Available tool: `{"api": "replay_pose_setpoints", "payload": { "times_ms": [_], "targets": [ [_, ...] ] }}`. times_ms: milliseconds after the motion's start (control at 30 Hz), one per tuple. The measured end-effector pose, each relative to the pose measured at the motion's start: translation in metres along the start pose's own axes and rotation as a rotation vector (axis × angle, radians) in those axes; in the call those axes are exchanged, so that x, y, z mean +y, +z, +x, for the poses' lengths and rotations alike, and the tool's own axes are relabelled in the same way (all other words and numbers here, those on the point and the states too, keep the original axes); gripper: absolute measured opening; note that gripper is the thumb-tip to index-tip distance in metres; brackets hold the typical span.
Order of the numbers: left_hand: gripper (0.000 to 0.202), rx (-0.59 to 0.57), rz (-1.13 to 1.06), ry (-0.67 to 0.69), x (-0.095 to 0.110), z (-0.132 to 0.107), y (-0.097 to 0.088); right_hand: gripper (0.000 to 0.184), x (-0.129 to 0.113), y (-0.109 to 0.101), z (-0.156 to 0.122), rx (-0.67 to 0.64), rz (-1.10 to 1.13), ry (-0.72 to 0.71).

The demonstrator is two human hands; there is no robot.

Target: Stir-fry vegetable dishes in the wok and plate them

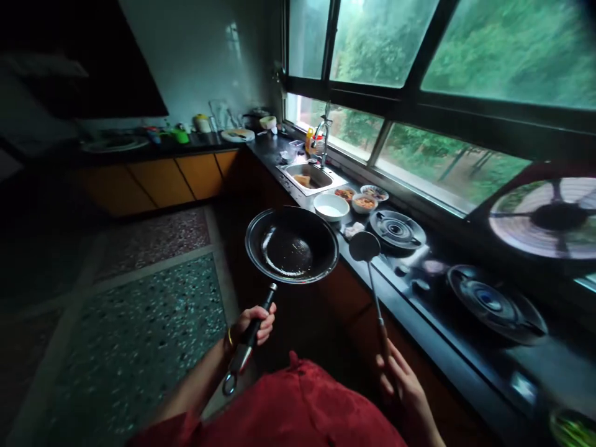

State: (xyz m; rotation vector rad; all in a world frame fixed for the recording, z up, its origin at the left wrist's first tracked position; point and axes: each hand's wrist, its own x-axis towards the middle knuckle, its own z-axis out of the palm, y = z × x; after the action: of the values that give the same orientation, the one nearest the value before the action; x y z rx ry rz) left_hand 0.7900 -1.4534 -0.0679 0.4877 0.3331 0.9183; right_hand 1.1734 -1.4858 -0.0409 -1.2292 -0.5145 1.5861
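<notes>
My left hand [257,324] is closed round the black handle of a dark wok [291,245], which hangs in the air in front of me, away from the stove. Its inside looks wet and shiny, with small pale droplets near the lower side. A spatula [375,288] with a round dark blade, a metal shaft and a brown grip is held in my right hand [400,375]. The blade is up, near the counter edge beside the left burner [397,230]. A white bowl [331,207] stands on the counter just behind the wok.
The right burner [496,303] lies farther along the counter [419,316]. Bowls of food [364,202] stand by the sink [311,177], which holds a tan item. A faucet [323,139] rises behind the sink. At right, a fan [554,217] sits in the window.
</notes>
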Motion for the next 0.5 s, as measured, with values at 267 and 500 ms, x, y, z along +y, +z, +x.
{"api": "replay_pose_setpoints", "payload": {
  "times_ms": [267, 500],
  "targets": [
    [0.012, 0.177, -0.043, 0.155, 0.169, 0.018, -0.087, 0.077, 0.015, 0.150, 0.113, -0.053, -0.020, 0.014],
    [0.016, 0.211, -0.028, 0.107, 0.307, 0.111, -0.152, 0.066, 0.004, 0.282, 0.263, -0.067, 0.034, -0.020]
  ]
}}
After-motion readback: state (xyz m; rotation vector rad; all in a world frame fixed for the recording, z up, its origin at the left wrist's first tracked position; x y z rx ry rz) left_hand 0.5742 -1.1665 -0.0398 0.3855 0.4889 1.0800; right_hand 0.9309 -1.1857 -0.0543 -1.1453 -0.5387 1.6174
